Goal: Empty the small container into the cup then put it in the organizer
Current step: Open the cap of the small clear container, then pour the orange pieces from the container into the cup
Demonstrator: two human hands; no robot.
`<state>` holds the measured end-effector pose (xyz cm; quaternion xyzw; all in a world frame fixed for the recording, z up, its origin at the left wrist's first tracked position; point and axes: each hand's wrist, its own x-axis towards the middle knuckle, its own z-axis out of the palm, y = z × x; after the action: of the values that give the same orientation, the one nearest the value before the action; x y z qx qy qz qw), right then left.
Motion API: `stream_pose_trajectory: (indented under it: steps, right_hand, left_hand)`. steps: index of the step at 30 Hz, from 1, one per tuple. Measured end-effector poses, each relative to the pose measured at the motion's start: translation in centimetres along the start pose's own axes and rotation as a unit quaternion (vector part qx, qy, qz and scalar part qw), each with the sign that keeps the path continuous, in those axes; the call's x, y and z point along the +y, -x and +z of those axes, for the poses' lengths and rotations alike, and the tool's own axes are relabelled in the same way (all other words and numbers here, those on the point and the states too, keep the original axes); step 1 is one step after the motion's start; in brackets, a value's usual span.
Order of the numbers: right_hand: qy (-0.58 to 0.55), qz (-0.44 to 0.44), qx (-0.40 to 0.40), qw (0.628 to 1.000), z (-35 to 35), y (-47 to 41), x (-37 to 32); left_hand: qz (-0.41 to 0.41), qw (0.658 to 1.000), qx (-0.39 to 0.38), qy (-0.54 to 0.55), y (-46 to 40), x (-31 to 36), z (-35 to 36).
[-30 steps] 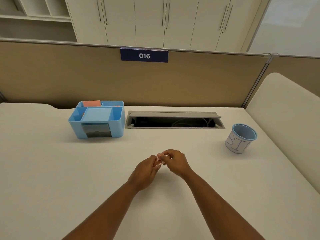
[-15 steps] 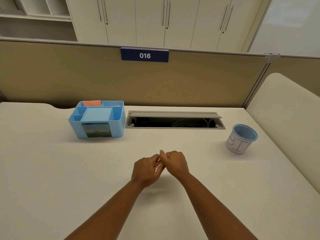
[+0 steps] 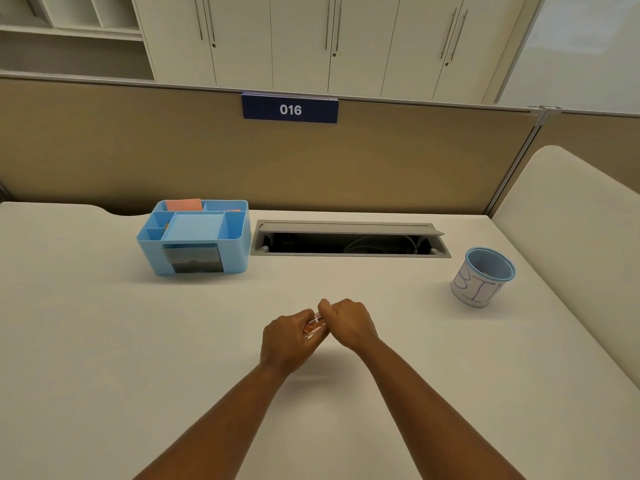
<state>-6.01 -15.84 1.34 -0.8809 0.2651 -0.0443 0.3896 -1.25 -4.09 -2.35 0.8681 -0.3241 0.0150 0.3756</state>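
our hands pretty much where they were a second ago, left hand (image 3: 289, 336) and right hand (image 3: 349, 322) both pinching the small clear container (image 3: 314, 326) mid-table, blue organizer (image 3: 194, 237) far left, cup (image 3: 483, 277) off right, open cable tray (image 3: 349, 239) between them

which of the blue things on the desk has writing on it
The cup at the right, with blue letters on its white wrap; the organizer at the left is plain.

Both hands (image 3: 320, 329) grip small container (image 3: 313, 326) above desk (image 3: 104, 341).
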Motion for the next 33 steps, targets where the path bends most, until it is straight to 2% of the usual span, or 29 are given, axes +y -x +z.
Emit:
stream_pose_trajectory:
  steps: [4,9,13,17,19,23,29,33]
  right_hand:
    - [-0.026,-0.002,-0.044,0.999,-0.4,-0.1,0.0]
    - [-0.234,0.089,-0.113,0.962,-1.6,0.2,1.0]
    - [-0.334,0.107,-0.082,0.933,-2.1,0.2,2.1]
    - [-0.402,0.103,-0.041,0.909,-1.7,0.7,3.6]
    - [-0.383,0.093,-0.017,0.919,-1.4,1.2,4.2]
    - [-0.21,0.04,0.038,0.976,-0.3,1.9,5.3]
    - [-0.072,-0.019,0.058,0.996,0.9,2.5,6.5]
    - [-0.06,-0.028,0.043,0.997,0.7,2.6,6.9]
  left_hand:
    - [-0.025,0.998,-0.039,0.049,-0.1,-0.2,0.0]
    - [-0.04,0.992,-0.094,0.076,-0.2,-0.8,0.1]
    - [-0.041,0.99,-0.091,0.1,-0.2,-0.8,0.0]
    - [-0.062,0.99,-0.043,0.122,-0.4,-0.8,-0.2]
    - [-0.086,0.987,-0.023,0.131,-0.5,-1.0,-0.5]
    - [-0.107,0.984,-0.017,0.138,-0.5,-0.9,-0.8]
    - [-0.14,0.981,0.045,0.13,-0.6,-0.4,-0.8]
    - [-0.141,0.98,0.05,0.133,-0.9,0.1,-0.6]
